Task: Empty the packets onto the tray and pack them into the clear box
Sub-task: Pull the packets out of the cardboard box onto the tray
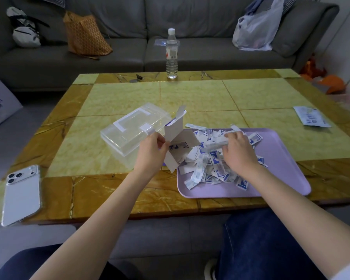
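Note:
A lilac tray (279, 178) lies on the table to the right of centre and holds a heap of small white-and-blue packets (208, 168). My left hand (150, 152) pinches an opened white carton (179, 138) at the tray's left edge, its flaps spread. My right hand (237, 152) is over the heap, and its curled fingers hold a small bundle of packets (216, 145). The clear box (133, 131) stands to the left of the tray with its lid closed and a white latch at its front.
A white phone (21, 195) lies at the table's near left corner. A water bottle (171, 54) stands at the far edge. A flat printed pouch (311, 116) lies at the right. A sofa with bags is behind the table.

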The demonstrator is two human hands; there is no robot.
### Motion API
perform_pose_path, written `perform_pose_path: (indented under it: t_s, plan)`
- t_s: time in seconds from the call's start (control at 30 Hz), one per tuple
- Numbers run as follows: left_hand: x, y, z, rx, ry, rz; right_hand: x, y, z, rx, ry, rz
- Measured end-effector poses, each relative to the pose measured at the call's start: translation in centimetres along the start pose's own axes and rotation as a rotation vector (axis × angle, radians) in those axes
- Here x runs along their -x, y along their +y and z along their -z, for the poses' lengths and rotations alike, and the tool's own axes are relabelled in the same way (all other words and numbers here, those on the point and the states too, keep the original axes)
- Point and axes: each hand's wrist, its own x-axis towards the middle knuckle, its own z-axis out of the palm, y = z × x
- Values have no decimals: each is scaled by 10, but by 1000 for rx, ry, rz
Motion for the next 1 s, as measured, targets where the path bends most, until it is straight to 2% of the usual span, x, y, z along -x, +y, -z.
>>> perform_pose_path:
  t_s: [0.07, 0.13, 0.2, 0.27, 0.37, 0.5, 0.57, 0.7, 1.0]
  plan:
    - [1, 1, 1, 0, 5, -8, 5, -12, 0, 8, 80, 68]
    - [2, 2, 2, -2, 9, -18, 13, -30, 3, -107, 143, 213]
    - [4, 3, 3, -1, 12, -25, 21, -50, 5, -197, 87, 395]
    - [6, 3, 4, -2, 13, -33, 25, -67, 4, -180, -6, 502]
    - [9, 5, 7, -2, 23, -50, 18, -80, -3, -66, -116, 477]
    - [14, 5, 7, -2, -1, -75, 7, -89, -14, 58, -273, 308]
    - [15, 5, 6, -9, -9, -94, 4, -93, -19, 174, -369, 287]
    - [15, 7, 5, 5, -20, -98, -2, -96, -33, 241, -467, 270]
    - [15, -1, 1, -5, -27, -102, 1, -102, -24, -36, -610, 214]
